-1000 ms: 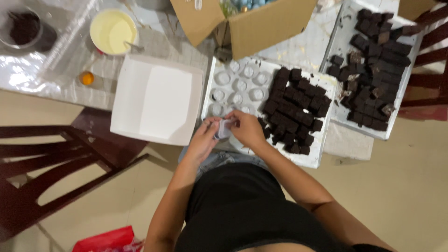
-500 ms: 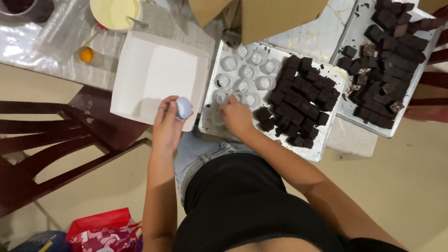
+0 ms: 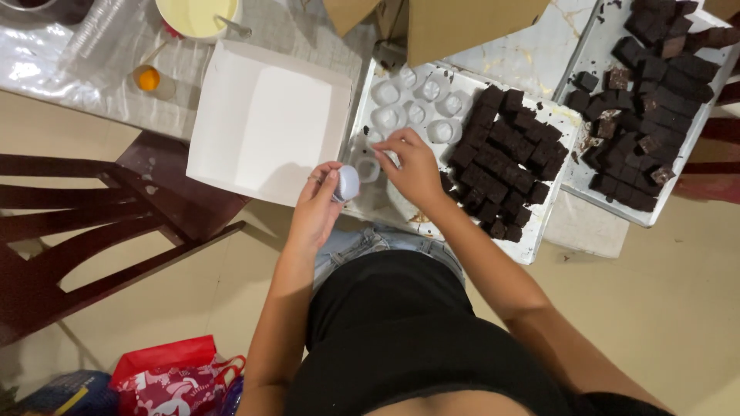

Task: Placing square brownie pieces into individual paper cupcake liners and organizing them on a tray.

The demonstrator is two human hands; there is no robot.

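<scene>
Left hand (image 3: 317, 202) pinches a small white paper cup (image 3: 347, 183) at the near edge of the open white box (image 3: 266, 123), held up off the bench. Right hand (image 3: 412, 166), fingers loosely spread, reaches onto the white tray (image 3: 532, 246) among empty paper cups (image 3: 420, 108). Brownie squares (image 3: 505, 150) are packed on the tray's right half, probably kept within reach of the cups for filling.
</scene>
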